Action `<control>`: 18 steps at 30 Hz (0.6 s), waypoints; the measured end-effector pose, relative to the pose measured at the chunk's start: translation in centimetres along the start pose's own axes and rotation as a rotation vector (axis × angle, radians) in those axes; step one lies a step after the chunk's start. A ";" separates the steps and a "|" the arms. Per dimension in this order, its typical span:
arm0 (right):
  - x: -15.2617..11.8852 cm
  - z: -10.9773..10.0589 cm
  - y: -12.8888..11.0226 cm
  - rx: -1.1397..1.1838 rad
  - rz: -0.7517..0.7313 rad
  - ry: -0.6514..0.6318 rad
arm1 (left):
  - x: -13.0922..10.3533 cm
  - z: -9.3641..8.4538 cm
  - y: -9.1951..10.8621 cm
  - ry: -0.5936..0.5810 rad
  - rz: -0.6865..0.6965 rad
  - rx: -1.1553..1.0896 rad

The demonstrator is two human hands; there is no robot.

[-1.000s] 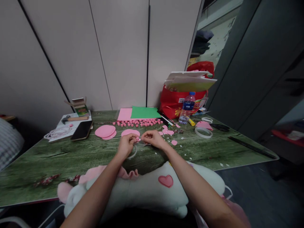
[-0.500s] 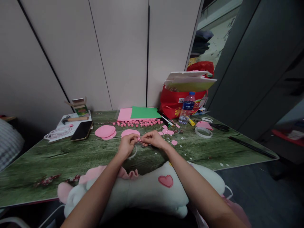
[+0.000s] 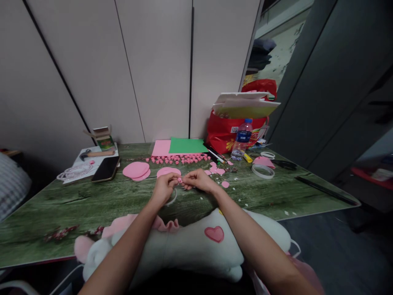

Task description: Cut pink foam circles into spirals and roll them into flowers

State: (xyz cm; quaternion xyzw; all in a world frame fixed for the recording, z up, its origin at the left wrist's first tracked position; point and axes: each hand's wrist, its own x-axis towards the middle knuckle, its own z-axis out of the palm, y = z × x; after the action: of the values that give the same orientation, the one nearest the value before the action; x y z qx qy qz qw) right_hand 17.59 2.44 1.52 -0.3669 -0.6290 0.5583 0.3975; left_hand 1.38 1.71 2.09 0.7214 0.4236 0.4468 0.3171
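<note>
At the middle of the table, my left hand and my right hand meet fingertip to fingertip. Between them is a small pink piece, pinched by both hands; its shape is partly hidden by my fingers. Right behind my left hand lie pink paper discs. A white ring rests on the table beside my left wrist, partly covered. Further back runs a row of several small pink rolled pieces. Pink scraps are scattered to the right of my right hand.
More pink discs, a phone and a hammer are at left. Pink and green sheets lie at the back. A bottle, red bag, tape roll and scissors stand or lie right. A plush is on my lap.
</note>
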 end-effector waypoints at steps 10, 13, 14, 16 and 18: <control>0.0 -0.1 0.0 0.005 0.019 -0.023 | 0.0 0.0 0.0 -0.006 -0.004 -0.013; 0.0 -0.1 0.1 0.008 0.023 -0.029 | 0.0 0.0 0.1 -0.006 -0.002 -0.005; 0.1 -0.1 0.1 0.008 0.025 -0.032 | 0.0 0.0 0.1 -0.005 0.002 -0.003; 0.1 -0.1 0.1 0.009 0.030 -0.038 | 0.0 0.0 0.0 -0.003 0.007 -0.004; 0.0 -0.1 0.1 0.013 0.035 -0.041 | 0.0 0.0 0.0 0.000 0.014 -0.005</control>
State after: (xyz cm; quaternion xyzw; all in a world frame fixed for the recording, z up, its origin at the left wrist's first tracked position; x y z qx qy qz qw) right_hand 17.70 2.55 1.41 -0.3636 -0.6270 0.5766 0.3772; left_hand 1.41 1.66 2.10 0.7236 0.4173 0.4502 0.3156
